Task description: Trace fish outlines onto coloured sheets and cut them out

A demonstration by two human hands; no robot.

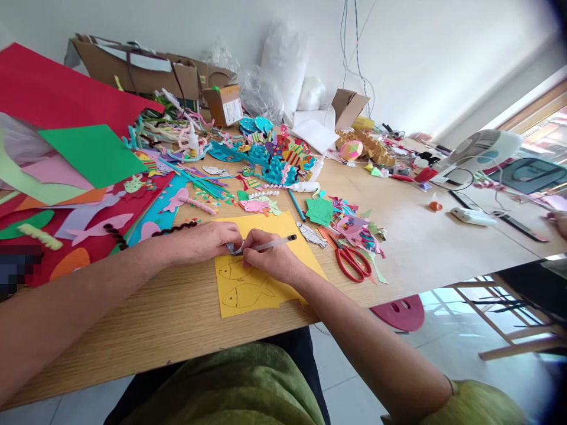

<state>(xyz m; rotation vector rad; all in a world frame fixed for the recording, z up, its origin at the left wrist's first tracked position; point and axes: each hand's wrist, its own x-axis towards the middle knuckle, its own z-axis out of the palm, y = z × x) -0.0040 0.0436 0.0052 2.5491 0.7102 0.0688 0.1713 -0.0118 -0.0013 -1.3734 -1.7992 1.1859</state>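
A yellow paper sheet (290, 233) lies on the table in front of me, with two fish outlines drawn in dark ink near its lower left corner. My right hand (271, 258) is closed around a pen (277, 242) with a clear barrel and black end, its tip hidden by my fingers over the sheet. With bent fingers, my left hand (212, 241) presses a small pale paper cutout (233, 248) onto the sheet; most of its shape is covered. To the right lie a white fish cutout (312, 235) with drawn lines and red-handled scissors (352, 261).
Coloured paper, including a green sheet (95, 154), is piled at left. Paper scraps (354, 224), a teal marker (296, 204) and a glue bottle (305, 186) lie beyond the yellow sheet. Cardboard boxes (133, 74) line the wall. Another person's hand (560, 223) shows at far right.
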